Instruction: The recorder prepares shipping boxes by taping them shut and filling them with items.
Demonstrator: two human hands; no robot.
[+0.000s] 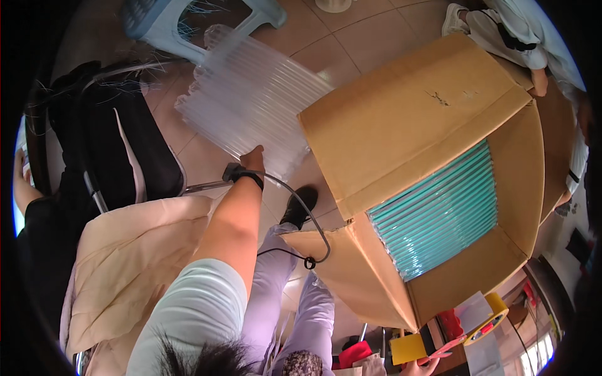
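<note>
My left arm (229, 235) reaches forward, with a black band and a small device at the wrist. My left hand (253, 160) is closed at the near edge of a clear air-column cushioning bag (251, 94), its ribbed tubes spread out ahead. At the lower edge, my right hand (419, 367) is partly in view, fingers closed round a red, flat thing (448, 348) whose kind is unclear. To the right stands a big open cardboard box (420, 119). Inside, a ribbed, shiny green layer (442, 210) shows under clear plastic.
A blue-grey plastic stool (153, 28) stands beyond the bag. Left are a black chair (103, 135) and a beige padded cloth (138, 250). A yellow tape roll (498, 316) lies at lower right. Another person's white shoe (454, 20) and arm show at upper right. A black cable (320, 229) loops near my arm.
</note>
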